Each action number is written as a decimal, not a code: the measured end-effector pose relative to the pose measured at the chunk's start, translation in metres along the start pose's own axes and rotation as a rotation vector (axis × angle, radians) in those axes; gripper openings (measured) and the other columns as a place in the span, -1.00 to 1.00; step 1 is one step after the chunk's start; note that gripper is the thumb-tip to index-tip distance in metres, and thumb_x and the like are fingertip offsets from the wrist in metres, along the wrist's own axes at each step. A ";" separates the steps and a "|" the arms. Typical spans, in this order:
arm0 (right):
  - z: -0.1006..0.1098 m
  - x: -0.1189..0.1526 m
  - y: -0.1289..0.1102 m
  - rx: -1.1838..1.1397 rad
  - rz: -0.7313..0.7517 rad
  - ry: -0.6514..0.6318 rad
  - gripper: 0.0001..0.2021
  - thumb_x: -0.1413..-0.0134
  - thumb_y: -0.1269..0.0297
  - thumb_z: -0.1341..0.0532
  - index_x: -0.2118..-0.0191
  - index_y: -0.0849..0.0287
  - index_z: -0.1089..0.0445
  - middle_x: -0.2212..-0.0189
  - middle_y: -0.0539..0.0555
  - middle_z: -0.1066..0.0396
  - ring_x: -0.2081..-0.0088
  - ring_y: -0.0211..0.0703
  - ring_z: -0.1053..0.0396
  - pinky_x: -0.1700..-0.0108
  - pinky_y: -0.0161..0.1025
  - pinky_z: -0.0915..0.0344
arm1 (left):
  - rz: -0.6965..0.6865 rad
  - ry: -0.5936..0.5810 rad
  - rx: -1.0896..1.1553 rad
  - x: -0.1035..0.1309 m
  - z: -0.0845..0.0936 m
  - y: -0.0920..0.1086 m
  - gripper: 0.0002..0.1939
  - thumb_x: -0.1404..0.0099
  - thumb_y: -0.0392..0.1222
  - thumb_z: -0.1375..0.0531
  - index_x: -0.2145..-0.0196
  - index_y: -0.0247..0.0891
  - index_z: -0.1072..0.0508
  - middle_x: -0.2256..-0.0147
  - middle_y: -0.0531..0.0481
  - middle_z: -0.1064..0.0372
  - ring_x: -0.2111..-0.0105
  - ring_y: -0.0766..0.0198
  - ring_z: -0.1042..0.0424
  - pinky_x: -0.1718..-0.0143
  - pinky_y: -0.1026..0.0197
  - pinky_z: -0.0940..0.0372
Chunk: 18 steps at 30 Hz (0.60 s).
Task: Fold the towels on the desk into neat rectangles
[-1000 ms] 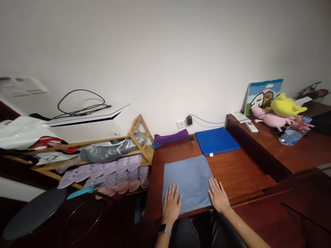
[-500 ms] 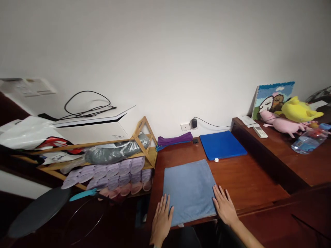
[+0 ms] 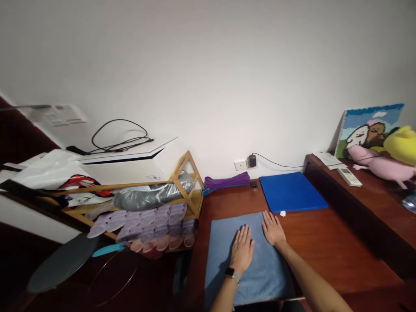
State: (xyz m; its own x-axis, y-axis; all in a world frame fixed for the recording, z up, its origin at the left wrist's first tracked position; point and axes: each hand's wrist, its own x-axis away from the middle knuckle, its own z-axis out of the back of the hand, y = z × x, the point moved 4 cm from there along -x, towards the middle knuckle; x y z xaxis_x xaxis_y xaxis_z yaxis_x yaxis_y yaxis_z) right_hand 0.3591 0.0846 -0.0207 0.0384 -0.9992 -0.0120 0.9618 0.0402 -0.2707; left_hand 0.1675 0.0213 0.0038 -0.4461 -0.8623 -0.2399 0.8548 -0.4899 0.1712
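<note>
A grey-blue cloth [image 3: 224, 242], squarish and spread flat, lies on the brown wooden desk [image 3: 325, 242]. Over its middle is my left hand [image 3: 242, 248], palm down with fingers stretched out; a watch is on that wrist. My right hand [image 3: 274, 229] rests flat at the cloth's upper right corner, fingers extended, holding nothing. Behind the cloth, to the right, a bright blue folded cloth [image 3: 292, 193] lies flat with a small white tag at its front edge. A purple folded cloth [image 3: 226, 180] sits against the wall on top of something blue.
Left of the desk stands a wooden rack [image 3: 195, 203] with rows of lilac slippers [image 3: 146, 221] and a white box [image 3: 130, 168] on top. A black plug [image 3: 252, 160] is in the wall. On the raised right surface are a remote control [image 3: 349, 177] and a pink plush toy [image 3: 380, 162].
My left hand has moved from the cloth's lower left edge onto its middle. My right hand has slid up from the right edge to the upper right corner. The view has shifted slightly.
</note>
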 end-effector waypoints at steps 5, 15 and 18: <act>-0.020 0.005 0.013 0.044 0.083 0.044 -0.35 -0.38 0.24 0.13 -0.53 0.14 0.09 -0.52 0.06 0.13 -0.53 -0.01 0.21 -0.49 0.08 0.16 | -0.013 0.032 0.125 -0.067 -0.041 0.044 -0.35 -0.58 -0.05 0.16 -0.53 -0.18 0.16 -0.46 -0.14 -0.04 -0.46 0.05 -0.02 -0.45 -0.20 -0.02; -0.010 0.001 0.008 0.028 -0.010 0.001 -0.36 -0.45 0.11 0.24 -0.54 0.19 0.15 -0.52 0.01 0.13 -0.53 -0.08 0.21 -0.51 0.02 0.25 | 0.319 -0.011 -0.064 -0.023 -0.020 -0.104 -0.36 -0.58 -0.02 0.20 -0.50 -0.24 0.02 -0.45 -0.16 -0.06 -0.46 0.03 -0.03 -0.45 -0.18 0.00; -0.009 0.004 0.007 0.037 -0.023 -0.001 -0.35 -0.45 0.12 0.23 -0.54 0.21 0.15 -0.52 0.02 0.13 -0.53 -0.08 0.21 -0.51 0.01 0.26 | 0.415 0.022 -0.123 0.004 -0.006 -0.160 -0.37 -0.57 -0.06 0.21 -0.50 -0.28 -0.01 -0.46 -0.17 -0.05 -0.46 0.02 -0.03 -0.45 -0.16 0.00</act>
State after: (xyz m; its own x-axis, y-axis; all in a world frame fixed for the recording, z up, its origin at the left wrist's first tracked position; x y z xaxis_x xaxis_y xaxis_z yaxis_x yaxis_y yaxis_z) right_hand 0.3641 0.0810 -0.0312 0.0167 -0.9998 -0.0054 0.9718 0.0175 -0.2352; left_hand 0.0303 0.0967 -0.0300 -0.0536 -0.9792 -0.1956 0.9863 -0.0825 0.1431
